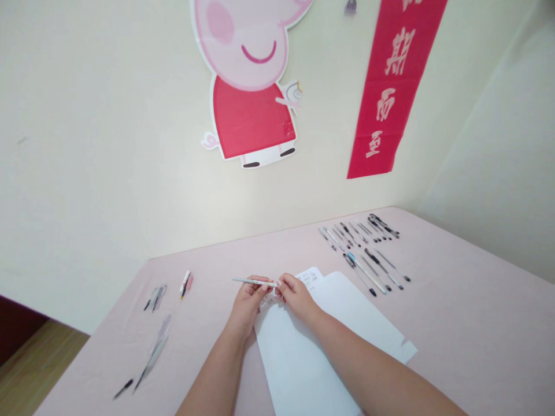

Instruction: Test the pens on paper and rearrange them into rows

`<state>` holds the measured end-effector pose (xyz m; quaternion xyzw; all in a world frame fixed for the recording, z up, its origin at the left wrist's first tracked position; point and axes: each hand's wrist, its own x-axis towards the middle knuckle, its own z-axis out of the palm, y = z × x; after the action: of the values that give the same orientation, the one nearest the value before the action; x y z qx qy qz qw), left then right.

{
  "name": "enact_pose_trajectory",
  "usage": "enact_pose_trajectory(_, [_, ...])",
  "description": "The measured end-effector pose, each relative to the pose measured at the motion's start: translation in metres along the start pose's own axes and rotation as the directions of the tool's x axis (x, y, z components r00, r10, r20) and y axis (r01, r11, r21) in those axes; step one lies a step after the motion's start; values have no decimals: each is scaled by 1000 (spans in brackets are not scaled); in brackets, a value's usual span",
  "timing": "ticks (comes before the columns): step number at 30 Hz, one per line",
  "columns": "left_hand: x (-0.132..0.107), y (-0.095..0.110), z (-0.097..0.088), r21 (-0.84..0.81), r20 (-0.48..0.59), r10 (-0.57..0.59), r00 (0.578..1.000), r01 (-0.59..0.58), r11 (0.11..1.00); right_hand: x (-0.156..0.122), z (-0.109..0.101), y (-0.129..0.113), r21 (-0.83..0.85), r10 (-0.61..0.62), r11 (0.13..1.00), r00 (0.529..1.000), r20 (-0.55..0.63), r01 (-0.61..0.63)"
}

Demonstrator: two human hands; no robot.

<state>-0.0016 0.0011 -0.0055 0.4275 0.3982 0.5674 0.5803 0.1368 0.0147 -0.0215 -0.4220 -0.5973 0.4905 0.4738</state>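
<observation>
Between both hands I hold a slim, pale pen point(255, 281) almost level, above the far end of the paper. My left hand point(249, 300) has its fingers closed around the pen's middle, and its grey end sticks out to the left. With fingers pinched, my right hand point(295, 294) grips the pen's right end; what exactly the fingertips cover is hidden. Beneath my hands and forearms lie white sheets of paper point(303, 358). A sheet with handwriting point(313, 277) shows partly beyond my right hand.
Several pens and refills point(373, 268) lie in rows at the table's back right. On the left are a white-and-red pen point(185, 284), some pen parts point(156, 297), clear barrels point(151, 361) and a black cap point(124, 389). A wall point(130, 144) rises behind the pink table point(208, 346).
</observation>
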Motion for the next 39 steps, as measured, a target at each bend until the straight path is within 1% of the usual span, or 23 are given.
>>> enact_pose_trajectory(3, [0, 0, 0, 6, -5, 4, 1000, -4, 1000, 0, 0, 1, 52, 7, 999, 1000, 12, -8])
enact_pose_trajectory(9, [0, 1, 1, 18, -20, 11, 1000, -11, 1000, 0, 0, 0, 60, 11, 998, 1000, 14, -11])
enact_pose_trajectory(15, [0, 2, 1, -25, -14, -10, 1000, 9, 1000, 1, 0, 0, 74, 19, 997, 1000, 4, -19])
enact_pose_trajectory(17, [0, 2, 2, -26, -20, 0, 1000, -1, 1000, 1, -1, -1, 9, -8, 1000, 1000, -16, 8])
enact_pose_trajectory(18, [0, 3, 2, -20, -32, 9, 999, -10, 1000, 0, -2, -3, -48, -41, 998, 998, -39, 39])
enact_pose_trajectory(20, [0, 4, 3, 6, -71, 32, 997, -31, 999, -2, -4, -8, -199, -156, 971, 984, -88, 136])
enact_pose_trajectory(23, [0, 5, 5, 73, -118, 71, 991, -62, 995, -6, -5, -18, -425, -355, 861, 929, -107, 280])
enact_pose_trajectory(24, [-1, 6, 6, 102, -118, 88, 989, -76, 992, -8, -5, -21, -481, -395, 822, 914, -93, 306])
enact_pose_trajectory(26, [-1, 6, 7, 166, -97, 125, 987, -108, 980, -10, -3, -26, -563, -424, 761, 904, -55, 323])
enact_pose_trajectory(29, [-2, 7, 8, 279, -59, 187, 981, -164, 946, -12, -1, -28, -636, -415, 701, 910, 3, 322])
enact_pose_trajectory(33, [-3, 9, 7, 424, -19, 282, 959, -248, 871, -11, -1, -26, -679, -395, 672, 919, 9, 295])
enact_pose_trajectory(36, [-2, 11, 6, 506, 32, 320, 947, -291, 812, -10, -3, -21, -666, -368, 699, 930, -21, 261])
enact_pose_trajectory(39, [0, 11, 1, 562, 88, 336, 938, -326, 760, -6, -5, -15, -588, -292, 792, 948, -127, 165])
